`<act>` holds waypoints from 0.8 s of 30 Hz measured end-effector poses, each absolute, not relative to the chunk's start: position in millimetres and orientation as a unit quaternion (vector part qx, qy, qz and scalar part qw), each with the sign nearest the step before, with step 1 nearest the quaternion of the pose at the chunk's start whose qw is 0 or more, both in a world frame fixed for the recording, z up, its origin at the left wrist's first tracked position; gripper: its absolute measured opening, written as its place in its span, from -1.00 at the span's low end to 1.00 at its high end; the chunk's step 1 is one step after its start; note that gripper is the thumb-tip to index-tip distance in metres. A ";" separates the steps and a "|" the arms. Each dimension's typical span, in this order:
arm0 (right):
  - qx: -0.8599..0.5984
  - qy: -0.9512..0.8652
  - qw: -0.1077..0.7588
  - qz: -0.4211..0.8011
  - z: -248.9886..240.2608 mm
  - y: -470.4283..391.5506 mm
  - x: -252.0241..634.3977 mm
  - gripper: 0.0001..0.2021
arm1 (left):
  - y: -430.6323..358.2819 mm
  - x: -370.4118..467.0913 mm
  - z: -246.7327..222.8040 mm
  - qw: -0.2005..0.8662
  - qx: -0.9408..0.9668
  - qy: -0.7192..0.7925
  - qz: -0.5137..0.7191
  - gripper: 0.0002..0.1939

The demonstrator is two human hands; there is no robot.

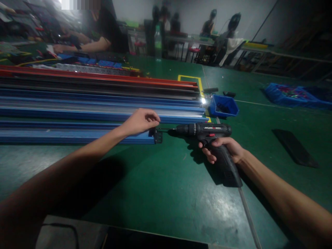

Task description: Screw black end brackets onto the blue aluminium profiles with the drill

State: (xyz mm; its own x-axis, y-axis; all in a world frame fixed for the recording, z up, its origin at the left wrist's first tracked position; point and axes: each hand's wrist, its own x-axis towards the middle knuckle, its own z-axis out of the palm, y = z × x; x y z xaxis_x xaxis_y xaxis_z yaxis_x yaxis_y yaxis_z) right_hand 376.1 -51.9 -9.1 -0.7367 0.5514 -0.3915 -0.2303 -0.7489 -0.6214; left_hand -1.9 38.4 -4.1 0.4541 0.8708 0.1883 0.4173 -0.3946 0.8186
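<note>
The right hand grips a black pistol-shaped power drill; under the left hand, fingertips pinched together, lies a blue metal rail.

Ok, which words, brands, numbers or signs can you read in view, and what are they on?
None can be read with certainty.
Black drill: pale lettering along its body, too blurred to read.
Drill's collar: small pale marks, too small to make out.
Blue bin: no lettering visible.

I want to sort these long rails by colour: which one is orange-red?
The orange-red rail is the one at the far side of the row; the dark rails and blue rails lie nearer.
</note>
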 end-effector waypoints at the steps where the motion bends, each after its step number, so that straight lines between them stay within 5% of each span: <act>1: -0.288 -0.281 0.221 0.888 -9.8 -51.7 376.2 -0.63 | 38.3 -1.9 -4.0 0.358 0.774 0.417 0.315 -0.76; 24: -0.291 -0.326 0.237 0.867 -10.8 -50.2 370.7 -0.84 | 31.8 1.8 4.3 0.358 0.771 0.427 0.308 -0.74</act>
